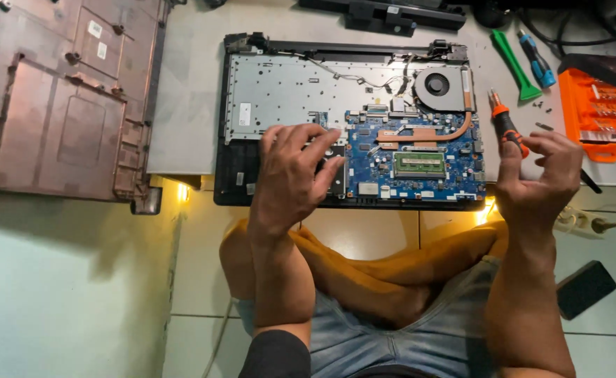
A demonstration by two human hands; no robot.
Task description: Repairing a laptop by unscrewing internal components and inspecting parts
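Crossed legs (392, 280) are sitting under the opened laptop (350, 119) while left hand (290, 175) is spreading loose over its blue motherboard (413, 157) and right hand (539, 171) is pinching an orange screwdriver (505, 126), so a slip could gouge traces.

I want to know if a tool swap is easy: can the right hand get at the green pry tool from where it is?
Probably yes. The right hand holds an orange screwdriver, and the green pry tool lies just beyond it with nothing between, though the hand is occupied.
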